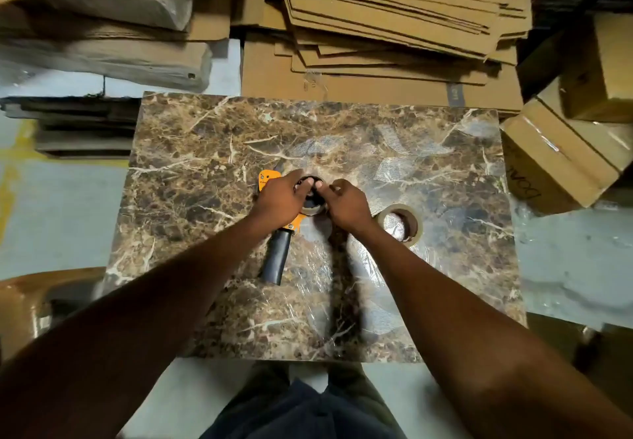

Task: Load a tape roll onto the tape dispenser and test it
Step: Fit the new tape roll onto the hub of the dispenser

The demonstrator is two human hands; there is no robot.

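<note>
An orange tape dispenser (269, 178) with a black handle (276, 257) lies flat on the brown marble tabletop (212, 150). My left hand (279, 197) rests on its orange body, fingers at the black hub (313, 202). My right hand (344, 204) pinches at the same hub from the right; a thin ring sits around the hub, mostly hidden by my fingers. A clear tape roll (400, 222) with a tan core lies flat on the table just right of my right wrist, untouched.
Stacks of flattened cardboard (394, 27) stand behind the table. Taped cardboard boxes (561, 161) crowd its right edge. Wrapped bundles (113, 58) lie at the back left. A brown chair (30, 298) is at the lower left.
</note>
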